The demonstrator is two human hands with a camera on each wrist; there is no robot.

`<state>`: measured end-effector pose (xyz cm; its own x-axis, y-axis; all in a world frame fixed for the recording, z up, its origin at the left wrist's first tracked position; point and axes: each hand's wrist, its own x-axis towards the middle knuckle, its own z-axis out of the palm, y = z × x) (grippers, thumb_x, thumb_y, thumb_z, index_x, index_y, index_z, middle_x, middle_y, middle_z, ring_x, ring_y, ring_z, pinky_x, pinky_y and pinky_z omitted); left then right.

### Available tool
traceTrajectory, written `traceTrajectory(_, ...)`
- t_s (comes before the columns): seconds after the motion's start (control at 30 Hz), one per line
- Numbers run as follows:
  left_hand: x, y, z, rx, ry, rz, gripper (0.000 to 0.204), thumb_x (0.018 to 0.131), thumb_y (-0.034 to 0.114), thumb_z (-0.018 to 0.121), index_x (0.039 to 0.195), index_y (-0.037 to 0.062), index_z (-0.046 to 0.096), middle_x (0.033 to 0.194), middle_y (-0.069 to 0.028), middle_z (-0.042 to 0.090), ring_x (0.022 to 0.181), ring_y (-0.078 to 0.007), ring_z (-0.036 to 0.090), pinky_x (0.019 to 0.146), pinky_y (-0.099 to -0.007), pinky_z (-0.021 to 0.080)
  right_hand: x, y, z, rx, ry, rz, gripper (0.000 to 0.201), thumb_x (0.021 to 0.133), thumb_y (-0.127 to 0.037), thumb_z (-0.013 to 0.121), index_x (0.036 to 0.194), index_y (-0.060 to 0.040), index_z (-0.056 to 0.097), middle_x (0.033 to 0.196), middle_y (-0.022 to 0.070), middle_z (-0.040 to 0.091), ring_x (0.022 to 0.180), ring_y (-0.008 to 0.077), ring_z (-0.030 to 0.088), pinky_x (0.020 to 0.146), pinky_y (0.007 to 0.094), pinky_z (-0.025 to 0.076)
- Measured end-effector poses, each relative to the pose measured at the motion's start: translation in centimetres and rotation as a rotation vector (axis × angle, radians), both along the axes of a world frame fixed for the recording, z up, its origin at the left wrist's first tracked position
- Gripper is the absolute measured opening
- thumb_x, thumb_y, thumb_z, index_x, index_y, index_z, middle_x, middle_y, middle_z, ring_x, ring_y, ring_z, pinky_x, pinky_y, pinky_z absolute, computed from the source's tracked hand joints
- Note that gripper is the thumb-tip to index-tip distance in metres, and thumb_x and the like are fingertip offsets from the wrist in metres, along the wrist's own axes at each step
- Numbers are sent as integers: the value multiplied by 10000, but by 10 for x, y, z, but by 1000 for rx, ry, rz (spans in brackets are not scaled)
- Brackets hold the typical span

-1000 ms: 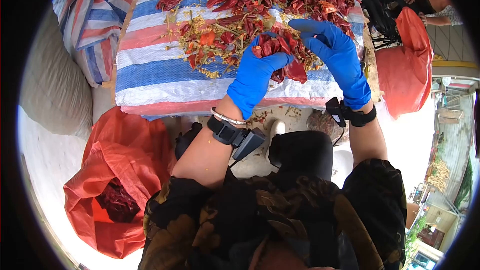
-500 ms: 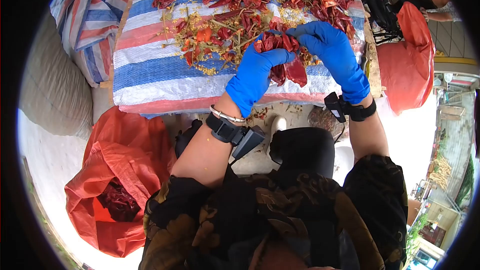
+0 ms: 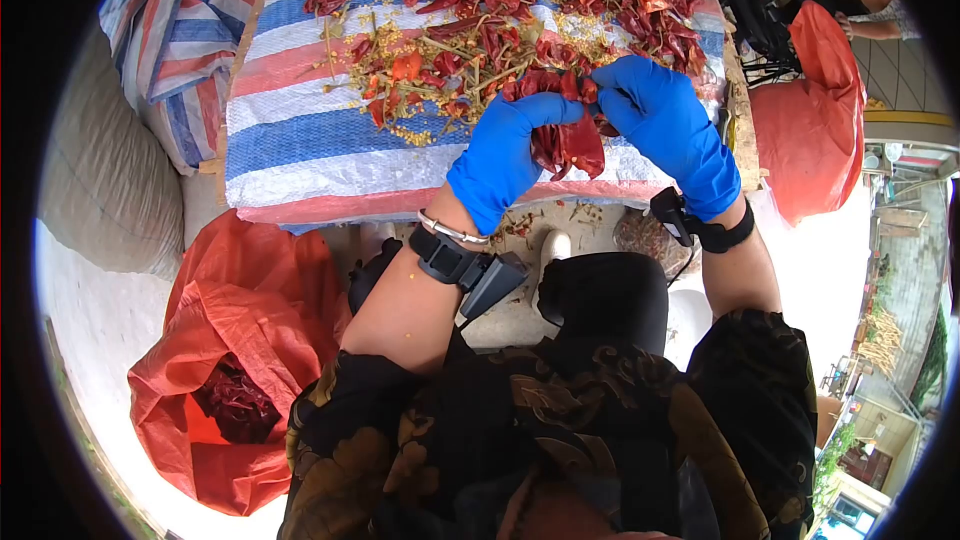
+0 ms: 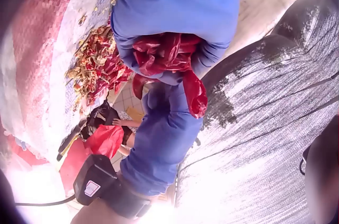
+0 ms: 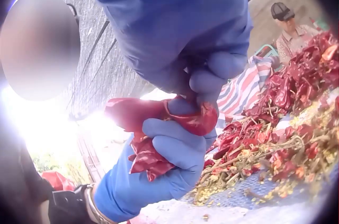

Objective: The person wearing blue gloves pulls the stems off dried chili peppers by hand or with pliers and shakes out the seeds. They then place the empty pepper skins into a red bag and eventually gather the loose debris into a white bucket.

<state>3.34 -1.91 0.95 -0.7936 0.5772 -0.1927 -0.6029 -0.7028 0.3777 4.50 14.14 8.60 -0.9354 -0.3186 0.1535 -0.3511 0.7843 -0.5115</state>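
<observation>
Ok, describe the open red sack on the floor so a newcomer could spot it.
In the head view, start at the pepper-strewn striped sheet and go below its near left corner. There, beside the person's left arm, sits a red sack. Unlike the pale sack or the other red sack off the sheet's right side, its open mouth shows what look like dark red peppers.

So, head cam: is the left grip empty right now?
No, the left grip holds a bunch of crumpled red peppers, which show above and below its blue-gloved thumb.
</observation>
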Motion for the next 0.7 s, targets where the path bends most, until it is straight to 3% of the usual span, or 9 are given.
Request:
traceTrajectory(0.03, 0, -2, 2, 1, 1, -1, 254, 688, -2, 629, 938, 18, 595, 847, -58, 622, 791, -158, 600, 732, -294, 478, 0, 0, 3, -172, -148, -68, 169, 809, -95, 555, 963, -55, 614, 809, 88, 598, 724, 163, 577, 626, 276, 459)
traceTrajectory(0.17, -1, -6, 0, 119, -68, -6, 282, 722, 35, 607, 999, 8, 558, 920, -84, 604, 869, -200, 586, 757, -325, 486, -7, 35, 4, -354, -170, -251, 191, 830, -144, 563, 989, -57, 625, 893, 38, 633, 779, 99, 561, 699, 225, 442)
traceTrajectory(0.2, -1, -7, -2, 106, -62, 6, 312, 740, 63, 596, 1040, 0, 534, 969, -110, 591, 931, -239, 575, 775, -349, 489, -11, 61, -7, -273, -51, -274, 196, 834, -152, 559, 991, -54, 623, 920, 60, 634, 797, 100, 563, 706, 229, 443)
traceTrajectory(0.23, -2, -8, -2, 109, -60, 4, 312, 740, 63, 596, 1040, 0, 534, 969, -110, 591, 931, -239, 575, 775, -349, 489, -9, 79, -10, -83, 31, -447, 221, 825, -180, 570, 999, -53, 616, 913, 91, 633, 832, 134, 580, 720, 248, 448)
traceTrajectory(0.3, -3, -8, -1, 33, 0, 12, 328, 736, 58, 607, 1049, -5, 528, 989, -120, 584, 955, -243, 565, 793, -356, 483, -5, 136, -30, 277, 121, -623, 312, 791, -235, 581, 1056, -70, 594, 974, 165, 601, 888, 280, 590, 769, 339, 458)
traceTrajectory(0.4, -3, -9, 2, 38, -5, 9, 343, 735, 49, 613, 1061, -5, 520, 1006, -125, 576, 983, -248, 554, 809, -354, 477, 16, 208, -52, 615, 77, -846, 349, 762, -281, 562, 1046, -80, 597, 971, 200, 590, 906, 337, 571, 778, 389, 453)
traceTrajectory(0.47, -4, -7, -1, 44, 1, -2, 352, 738, 41, 612, 1074, 1, 515, 1012, -115, 576, 996, -250, 548, 817, -350, 472, 27, 242, -63, 679, -106, -895, 298, 747, -285, 555, 945, -76, 631, 890, 195, 608, 864, 345, 582, 752, 403, 461)
traceTrajectory(0.6, -5, -5, -5, 45, -67, 24, 357, 738, 37, 616, 1080, 15, 518, 1006, -93, 582, 992, -247, 553, 794, -351, 484, 35, 267, -81, 622, 6, -975, 263, 738, -286, 545, 860, -74, 643, 838, 189, 613, 830, 354, 587, 727, 412, 467)
traceTrajectory(0.7, -4, -4, -5, 17, -47, 61, 350, 746, 33, 609, 1083, 14, 516, 1003, -90, 582, 986, -246, 554, 764, -347, 495, 32, 265, -79, 403, 13, -1075, 304, 740, -325, 552, 853, -56, 638, 865, 200, 610, 849, 361, 581, 729, 405, 461)
